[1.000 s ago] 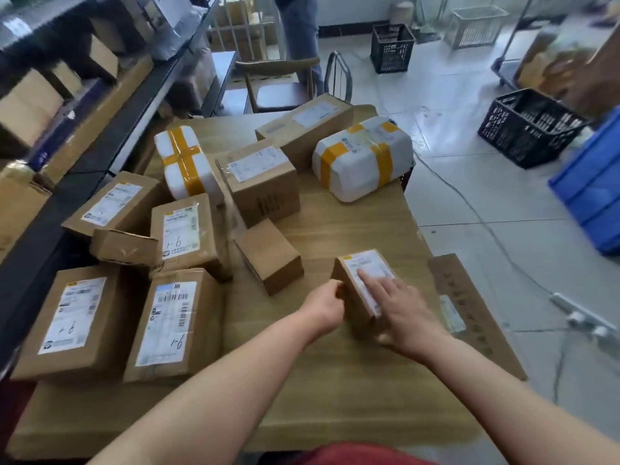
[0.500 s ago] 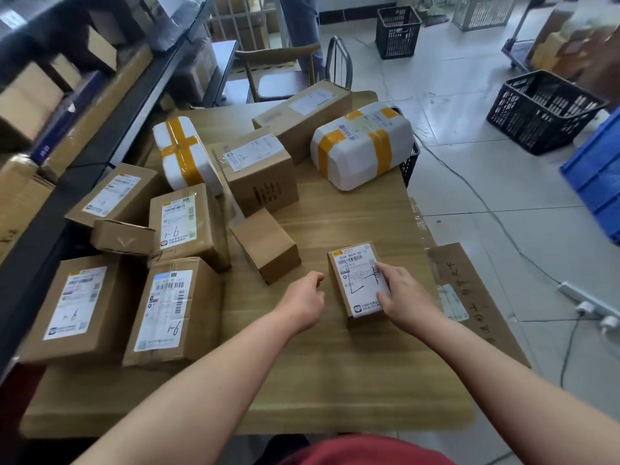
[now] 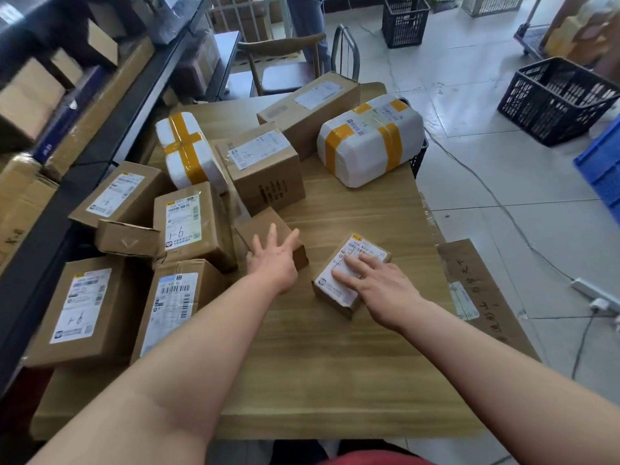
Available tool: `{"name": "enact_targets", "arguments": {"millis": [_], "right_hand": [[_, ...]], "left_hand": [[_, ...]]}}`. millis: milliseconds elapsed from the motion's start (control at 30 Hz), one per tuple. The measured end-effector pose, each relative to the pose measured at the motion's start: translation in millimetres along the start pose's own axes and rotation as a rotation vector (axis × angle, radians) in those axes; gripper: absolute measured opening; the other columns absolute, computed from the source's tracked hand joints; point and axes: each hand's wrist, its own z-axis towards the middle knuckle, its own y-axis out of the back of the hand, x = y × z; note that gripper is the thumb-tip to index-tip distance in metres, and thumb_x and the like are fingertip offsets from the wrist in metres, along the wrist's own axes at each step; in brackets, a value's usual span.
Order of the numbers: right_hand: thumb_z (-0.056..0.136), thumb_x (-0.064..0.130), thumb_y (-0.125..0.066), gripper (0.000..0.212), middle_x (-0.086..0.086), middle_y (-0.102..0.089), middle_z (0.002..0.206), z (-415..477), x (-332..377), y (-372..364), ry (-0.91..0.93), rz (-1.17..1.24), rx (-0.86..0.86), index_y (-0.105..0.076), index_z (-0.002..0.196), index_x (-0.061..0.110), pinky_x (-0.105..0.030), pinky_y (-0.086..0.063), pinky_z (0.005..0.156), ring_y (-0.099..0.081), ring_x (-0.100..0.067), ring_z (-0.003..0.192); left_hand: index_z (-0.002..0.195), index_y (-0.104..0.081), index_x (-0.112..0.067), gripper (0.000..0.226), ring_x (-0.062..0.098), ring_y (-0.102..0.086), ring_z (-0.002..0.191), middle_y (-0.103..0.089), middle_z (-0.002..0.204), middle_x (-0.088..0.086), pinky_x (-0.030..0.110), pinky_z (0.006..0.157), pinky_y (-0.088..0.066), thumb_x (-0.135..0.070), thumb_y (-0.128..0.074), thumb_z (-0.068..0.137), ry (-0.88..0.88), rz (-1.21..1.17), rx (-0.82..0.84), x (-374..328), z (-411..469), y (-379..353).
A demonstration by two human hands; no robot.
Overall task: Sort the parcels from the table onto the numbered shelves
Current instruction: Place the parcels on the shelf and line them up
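Your right hand (image 3: 375,288) lies flat on a small labelled cardboard box (image 3: 364,251). Your left hand (image 3: 273,261), fingers spread, covers a plain carton (image 3: 268,218) on the wood-grain table (image 3: 335,364)

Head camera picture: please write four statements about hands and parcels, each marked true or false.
1. The right hand lies flat on the small labelled parcel. True.
2. The left hand holds a parcel in the air. False: its fingers are spread over the small plain box on the table.
3. A white parcel with yellow tape lies at the table's far right. True.
4. The black basket stands on the table. False: it stands on the floor.
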Motion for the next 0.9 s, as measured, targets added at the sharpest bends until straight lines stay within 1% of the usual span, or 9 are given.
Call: {"name": "enact_targets", "arguments": {"millis": [100, 233, 367, 433, 500, 600, 733, 833, 900], "right_hand": [[0.097, 0.037, -0.044, 0.066, -0.006, -0.014, 0.157, 16, 0, 1, -0.168, -0.047, -0.024, -0.007, 0.151, 0.036, -0.039, -0.031, 0.105, -0.021, -0.031, 0.136], [0.094, 0.053, -0.048, 0.063, -0.009, -0.031, 0.141, 29, -3, 9, -0.244, 0.007, -0.067, -0.024, 0.147, 0.028, -0.04, -0.035, 0.097, -0.035, -0.029, 0.126], [0.087, 0.056, -0.055, 0.058, -0.006, -0.04, 0.13, 33, 6, 14, -0.181, -0.026, -0.143, -0.044, 0.133, 0.024, -0.044, -0.032, 0.1, -0.037, -0.026, 0.124], [0.084, 0.058, -0.057, 0.063, -0.008, -0.034, 0.141, 34, 13, 11, -0.136, -0.047, -0.14, -0.042, 0.134, 0.021, -0.056, -0.015, 0.112, -0.021, -0.03, 0.138], [0.084, 0.054, -0.059, 0.073, -0.012, -0.01, 0.157, 35, 15, 7, -0.121, 0.007, -0.078, -0.032, 0.141, 0.017, -0.063, 0.0, 0.112, 0.002, -0.038, 0.146], [0.081, 0.045, -0.061, 0.085, -0.012, 0.006, 0.16, 29, 9, 5, -0.142, 0.094, 0.009, -0.016, 0.148, 0.022, -0.06, -0.01, 0.114, 0.002, -0.041, 0.146], [0.082, 0.059, -0.055, 0.085, -0.014, -0.021, 0.151, 20, 1, 5, -0.298, 0.063, -0.024, -0.014, 0.149, 0.029, -0.053, -0.029, 0.103, -0.03, -0.036, 0.129], [0.08, 0.077, -0.044, 0.089, -0.013, -0.033, 0.14, 21, 1, 4, -0.416, 0.046, -0.038, -0.014, 0.15, 0.031, -0.049, -0.033, 0.097, -0.036, -0.032, 0.122], [0.079, 0.079, -0.042, 0.091, -0.013, -0.033, 0.14, 22, 2, 1, -0.428, 0.07, -0.045, -0.014, 0.15, 0.03, -0.048, -0.035, 0.095, -0.035, -0.032, 0.123]], "left_hand": [[0.152, -0.004, -0.048, 0.069, 0.037, 0.014, 0.148, 0.014, 0.163, -0.001, 0.057, 0.118, -0.006, -0.023, -0.043, 0.102, -0.032, 0.006, 0.065, 8, 0, -6], [0.149, -0.018, -0.048, 0.061, 0.034, 0.012, 0.149, 0.004, 0.164, -0.004, 0.056, 0.118, -0.006, -0.026, -0.047, 0.1, -0.113, -0.015, 0.042, 17, -14, -15], [0.133, -0.045, -0.037, 0.043, 0.029, -0.02, 0.141, -0.031, 0.15, 0.003, 0.048, 0.113, -0.029, -0.046, -0.054, 0.093, -0.196, 0.054, -0.006, 18, -29, -16], [0.124, -0.052, -0.029, 0.042, 0.026, -0.035, 0.13, -0.042, 0.138, 0.003, 0.042, 0.104, -0.038, -0.052, -0.057, 0.089, -0.144, 0.048, -0.097, 14, -26, -10], [0.133, -0.046, -0.025, 0.057, 0.028, -0.033, 0.133, -0.038, 0.144, 0.006, 0.041, 0.105, -0.037, -0.054, -0.062, 0.086, -0.043, 0.006, -0.151, 11, -20, -7], [0.15, -0.021, -0.022, 0.09, 0.037, -0.017, 0.145, -0.01, 0.161, 0.01, 0.046, 0.114, -0.027, -0.054, -0.069, 0.081, 0.108, -0.109, -0.042, 10, -12, -12], [0.147, -0.018, -0.019, 0.103, 0.033, -0.036, 0.135, -0.026, 0.152, 0.01, 0.041, 0.107, -0.038, -0.047, -0.079, 0.069, 0.182, -0.252, -0.035, 14, -10, -20], [0.15, -0.005, -0.016, 0.118, 0.03, -0.036, 0.135, -0.029, 0.15, 0.009, 0.038, 0.106, -0.038, -0.044, -0.083, 0.066, 0.156, -0.211, 0.002, 19, -16, -18], [0.153, 0.005, -0.015, 0.128, 0.029, -0.032, 0.139, -0.024, 0.154, 0.01, 0.039, 0.109, -0.035, -0.041, -0.085, 0.066, 0.12, -0.169, 0.046, 23, -20, -16]]}}
